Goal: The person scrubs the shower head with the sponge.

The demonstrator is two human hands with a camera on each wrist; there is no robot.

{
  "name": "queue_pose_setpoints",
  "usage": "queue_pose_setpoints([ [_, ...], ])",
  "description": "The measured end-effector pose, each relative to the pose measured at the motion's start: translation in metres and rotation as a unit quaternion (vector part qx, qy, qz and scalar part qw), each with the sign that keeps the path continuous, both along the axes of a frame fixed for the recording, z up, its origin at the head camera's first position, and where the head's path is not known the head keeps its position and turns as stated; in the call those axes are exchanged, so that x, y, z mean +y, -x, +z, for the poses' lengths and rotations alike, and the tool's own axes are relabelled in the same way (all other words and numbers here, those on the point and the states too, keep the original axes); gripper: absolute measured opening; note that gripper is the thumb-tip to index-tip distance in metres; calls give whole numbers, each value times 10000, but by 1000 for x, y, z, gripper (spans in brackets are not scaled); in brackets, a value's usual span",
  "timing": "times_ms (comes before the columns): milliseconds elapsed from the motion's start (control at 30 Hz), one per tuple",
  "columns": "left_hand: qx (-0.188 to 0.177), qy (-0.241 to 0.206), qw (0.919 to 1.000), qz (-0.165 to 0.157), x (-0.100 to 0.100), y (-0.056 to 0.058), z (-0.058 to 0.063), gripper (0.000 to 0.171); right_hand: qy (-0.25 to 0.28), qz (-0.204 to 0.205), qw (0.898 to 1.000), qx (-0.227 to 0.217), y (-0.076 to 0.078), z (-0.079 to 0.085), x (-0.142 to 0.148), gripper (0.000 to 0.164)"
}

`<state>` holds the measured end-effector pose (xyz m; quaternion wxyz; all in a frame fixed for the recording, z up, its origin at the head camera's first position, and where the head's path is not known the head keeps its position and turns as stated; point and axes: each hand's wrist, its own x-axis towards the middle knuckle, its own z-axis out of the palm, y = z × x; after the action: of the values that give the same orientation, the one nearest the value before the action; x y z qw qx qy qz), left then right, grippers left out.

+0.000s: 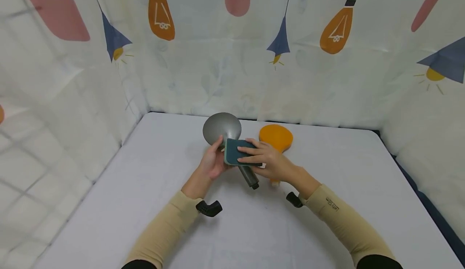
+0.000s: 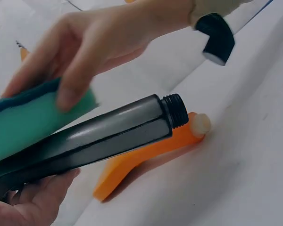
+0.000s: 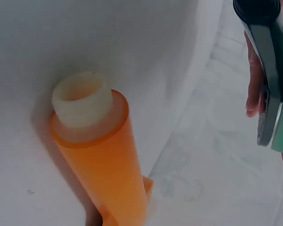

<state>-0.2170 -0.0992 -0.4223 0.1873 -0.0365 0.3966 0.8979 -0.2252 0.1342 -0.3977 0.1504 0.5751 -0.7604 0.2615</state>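
Note:
My left hand (image 1: 212,163) holds a dark grey shower head (image 1: 221,127) from below, near where its round head joins the handle. The bare threaded end (image 2: 177,110) of its handle points back toward me. In my right hand (image 1: 274,162) is a green sponge (image 2: 35,117) with a dark scouring layer, pinched between thumb and fingers. The sponge's green side lies along the top of the handle in the left wrist view. Just beyond the right hand, an orange shower head (image 1: 275,136) rests on the table, its pale threaded end (image 3: 82,100) toward me.
A white-covered table (image 1: 152,156) spreads around both hands. Behind it hangs a pale patterned curtain (image 1: 218,71), with another along the left side. Each wrist carries a black camera mount, one at the left cuff (image 1: 209,209) and one at the right (image 1: 294,199).

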Motion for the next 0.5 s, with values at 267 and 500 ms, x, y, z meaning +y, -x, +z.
queue_pose_setpoints([
  [267, -46, 26, 10000, -11, 1, -3, -2, 63, -135, -41, 9999, 29, -2, -2, 8, 47],
  [500, -62, -790, 9969, 22, -7, -1, 4, 67, -387, 384, 9973, 494, -15, -13, 25, 52],
])
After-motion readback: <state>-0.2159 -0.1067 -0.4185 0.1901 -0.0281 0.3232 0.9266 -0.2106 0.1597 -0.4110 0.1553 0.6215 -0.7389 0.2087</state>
